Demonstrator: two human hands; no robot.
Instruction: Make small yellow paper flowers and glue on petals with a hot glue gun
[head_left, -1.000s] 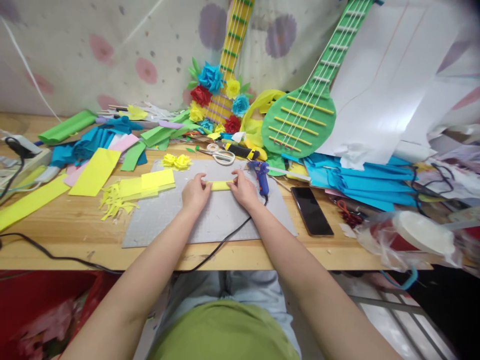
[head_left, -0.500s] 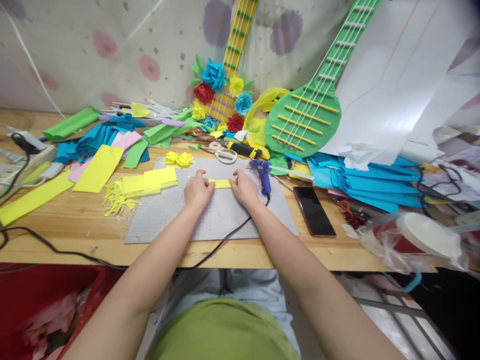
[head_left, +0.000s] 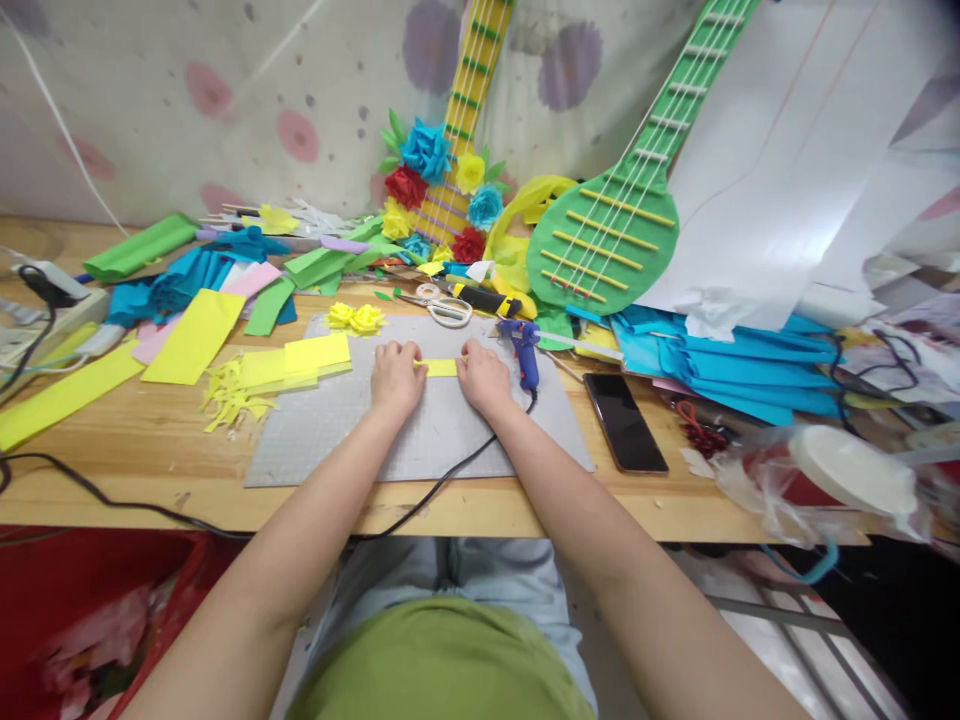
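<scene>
A narrow yellow paper strip (head_left: 441,367) lies on the grey cutting mat (head_left: 337,430). My left hand (head_left: 396,378) pinches its left end with curled fingers. My right hand (head_left: 484,377) pinches its right end the same way. A blue glue gun (head_left: 523,352) stands just right of my right hand, its black cord trailing over the mat toward me. Two small yellow paper flowers (head_left: 355,318) sit at the mat's far edge. Stacked yellow paper sheets (head_left: 300,360) lie left of my left hand.
Scissors (head_left: 441,306) lie beyond the mat. A black phone (head_left: 625,422) rests right of it. Blue paper (head_left: 720,360), a green paper guitar (head_left: 600,240) and a flowered yellow guitar (head_left: 457,150) crowd the back. A tape roll (head_left: 847,468) sits at right, a power strip (head_left: 45,310) at left.
Both hands have stayed on the yellow strip and shifted slightly away from me on the mat. The strip looks a little narrower between my fingers.
</scene>
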